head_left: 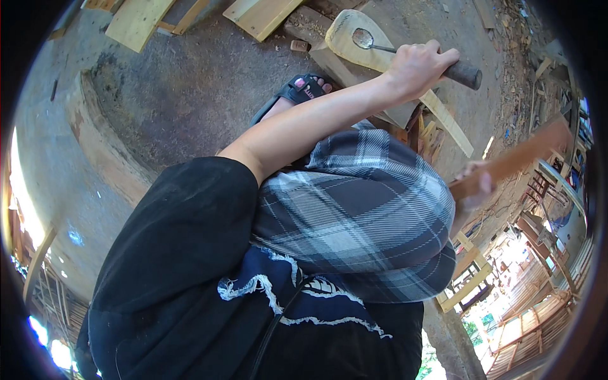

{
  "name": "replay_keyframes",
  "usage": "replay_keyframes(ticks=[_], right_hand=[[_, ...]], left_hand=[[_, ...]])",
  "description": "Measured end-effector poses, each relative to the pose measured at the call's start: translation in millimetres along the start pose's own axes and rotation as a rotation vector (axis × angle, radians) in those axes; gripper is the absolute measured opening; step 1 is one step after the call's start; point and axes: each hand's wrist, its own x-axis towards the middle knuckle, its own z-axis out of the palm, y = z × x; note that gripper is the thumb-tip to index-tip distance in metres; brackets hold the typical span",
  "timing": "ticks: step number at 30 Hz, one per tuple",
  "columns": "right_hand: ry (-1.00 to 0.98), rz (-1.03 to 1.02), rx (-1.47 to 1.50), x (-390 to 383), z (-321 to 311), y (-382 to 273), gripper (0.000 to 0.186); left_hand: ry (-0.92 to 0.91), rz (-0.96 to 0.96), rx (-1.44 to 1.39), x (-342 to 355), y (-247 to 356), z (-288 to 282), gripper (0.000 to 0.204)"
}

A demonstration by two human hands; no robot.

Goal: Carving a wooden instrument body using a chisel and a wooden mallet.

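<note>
My left hand [419, 68] is closed around a carving gouge, whose thick dark handle [465, 75] sticks out to the right. From the fist a thin metal shaft runs left to a rounded, greyish end [363, 38] on a pale wooden spoon blank [345, 47]. I cannot tell blade from carved hollow there. The blank has a broad head with a drawn line, and a narrow pale strip [448, 123] shows beyond my wrist. At the right, my right hand [474, 182], smeared by motion, grips a reddish-brown wooden bar [525, 155], held apart from the gouge.
A wooden block [335, 66] lies beneath the blank. My sandalled foot [301, 90] rests beside it. Boards [263, 16] lie at the top, and a low curved ledge [104, 136] stands left. Wood scraps [434, 142] lie by my knee in plaid cloth [373, 215].
</note>
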Motion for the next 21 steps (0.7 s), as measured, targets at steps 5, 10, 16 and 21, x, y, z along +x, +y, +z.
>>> replay_keyframes(ticks=[5, 10, 16, 21], right_hand=[[0.138, 0.089, -0.300, -4.9, 7.9, 2.0, 0.040], [0.065, 0.102, -0.542, 4.5, 5.8, 14.9, 0.037], [0.029, 0.015, -0.055, 3.1, 7.0, -8.1, 0.035], [0.093, -0.041, -0.253, 1.9, 18.9, 7.4, 0.034]], left_hand=[[-0.019, -0.021, -0.027, -0.9, 2.2, 2.6, 0.038], [0.013, 0.024, 0.001, 3.9, 4.2, 11.8, 0.036], [0.058, 0.015, 0.116, 14.7, -4.3, 26.4, 0.034], [0.078, 0.087, 0.117, 13.9, -3.7, 35.8, 0.033]])
